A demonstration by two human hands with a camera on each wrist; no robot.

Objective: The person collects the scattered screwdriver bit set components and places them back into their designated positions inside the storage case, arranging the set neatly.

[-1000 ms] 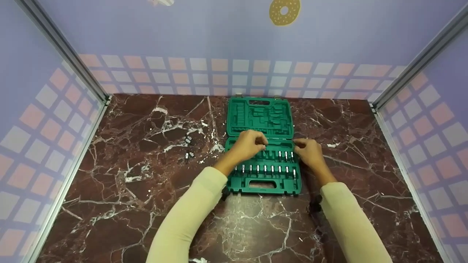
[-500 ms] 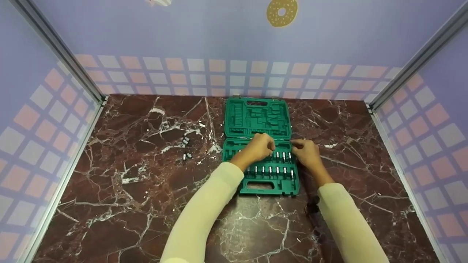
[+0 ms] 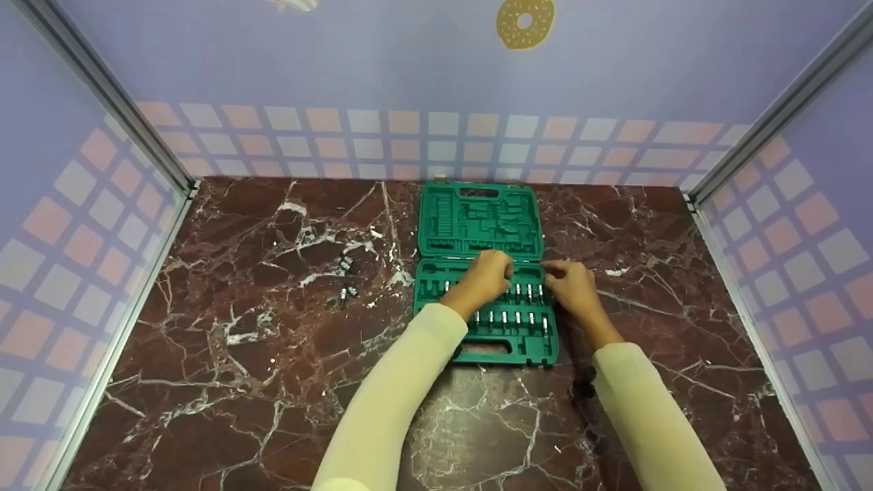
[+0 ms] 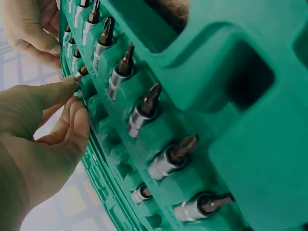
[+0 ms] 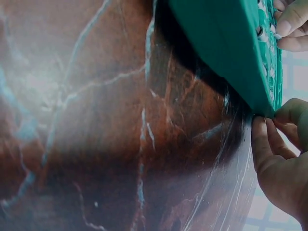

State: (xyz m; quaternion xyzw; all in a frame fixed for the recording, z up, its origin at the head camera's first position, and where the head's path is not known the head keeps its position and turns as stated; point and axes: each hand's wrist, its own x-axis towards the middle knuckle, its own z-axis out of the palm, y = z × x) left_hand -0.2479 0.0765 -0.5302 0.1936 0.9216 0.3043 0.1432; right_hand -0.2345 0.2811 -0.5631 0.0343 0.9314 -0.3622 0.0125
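A green plastic tool case [image 3: 539,353] lies unfolded on the marbled tabletop, its lid laid back. Bit sockets [image 4: 139,118] stand in rows of slots in the near half. Over the upper row, my left hand [image 3: 485,278] pinches one bit socket [image 4: 80,74] between thumb and forefinger, at a slot of the case; how deep it sits is hard to tell. My right hand [image 3: 574,288] grips the case's right edge near the hinge, fingers low at the corner [image 5: 265,108]. Part of the upper row is hidden behind the left hand in the head view.
Several loose bit sockets [image 3: 346,293] lie on the table [image 3: 225,382] left of the case. Patterned panels [image 3: 436,61] close in the back and both sides.
My left hand has moved right along the upper row and lowered to a slot, then stayed nearly still. The right hand keeps its hold on the case edge.
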